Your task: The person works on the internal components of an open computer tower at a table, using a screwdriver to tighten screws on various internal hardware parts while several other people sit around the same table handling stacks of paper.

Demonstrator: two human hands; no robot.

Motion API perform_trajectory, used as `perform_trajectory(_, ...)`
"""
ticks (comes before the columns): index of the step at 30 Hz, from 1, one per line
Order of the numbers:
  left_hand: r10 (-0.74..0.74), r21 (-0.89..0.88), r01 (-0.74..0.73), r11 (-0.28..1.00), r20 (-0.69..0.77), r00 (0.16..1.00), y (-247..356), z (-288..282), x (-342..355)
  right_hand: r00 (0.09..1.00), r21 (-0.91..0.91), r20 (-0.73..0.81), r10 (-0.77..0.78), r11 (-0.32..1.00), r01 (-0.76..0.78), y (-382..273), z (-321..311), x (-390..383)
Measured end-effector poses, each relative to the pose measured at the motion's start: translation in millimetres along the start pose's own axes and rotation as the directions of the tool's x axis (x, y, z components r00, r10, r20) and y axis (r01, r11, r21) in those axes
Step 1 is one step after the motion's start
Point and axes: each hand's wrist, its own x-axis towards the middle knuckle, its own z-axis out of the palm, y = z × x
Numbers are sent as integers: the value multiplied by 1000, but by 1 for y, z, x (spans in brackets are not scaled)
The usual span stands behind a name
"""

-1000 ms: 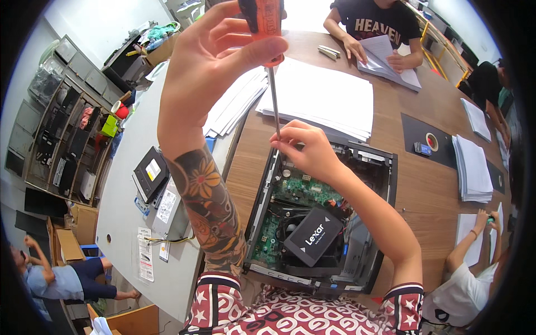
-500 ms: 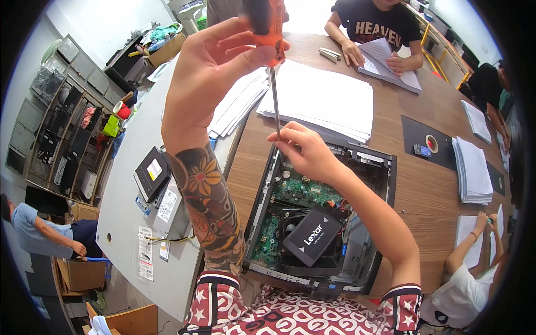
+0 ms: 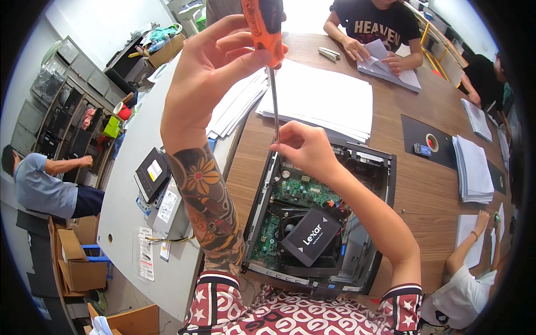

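My left hand (image 3: 204, 78) is raised, its fingers curled round the orange and black handle of a screwdriver (image 3: 268, 36). The metal shaft points down to the far left corner of an open desktop computer case (image 3: 389, 223). At the lower end of the shaft, my right hand (image 3: 307, 149) is pinched with thumb and fingertips; these hide the tip and whatever is under it. Inside the case a green circuit board (image 3: 315, 192) shows. A black solid-state drive (image 3: 312, 234) lies tilted over the cooling fan area, near some coloured cables.
Paper stacks (image 3: 329, 100) lie beyond the case. On the grey table at left are an optical drive (image 3: 153, 174) and a metal power supply (image 3: 169, 209). A roll of tape (image 3: 431, 140) rests on a dark mat. Across the table a person (image 3: 379, 33) handles papers; others are around.
The screwdriver handle has turned slightly in my left hand, while both hands stay nearly in place. At far left, a person in blue has straightened and lifted an arm towards the shelves.
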Motion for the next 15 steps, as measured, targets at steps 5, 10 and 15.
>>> perform_trajectory(5, 25, 192, -10, 981, -77, 997, 6, 3, -1, 999, -36, 0, 33, 999, -33, -4, 2, -2)
perform_trajectory(10, 89, 147, -90, 985, 14, 996, 6, -4, -1, 1000, -60, 0, -8, 998, 8, 0, 4, -3)
perform_trajectory(15, 26, 82, -29, 996, 45, 999, -22, -15, -20, 996, -123, 31, -88, 988, 91, 8, -1, -1)
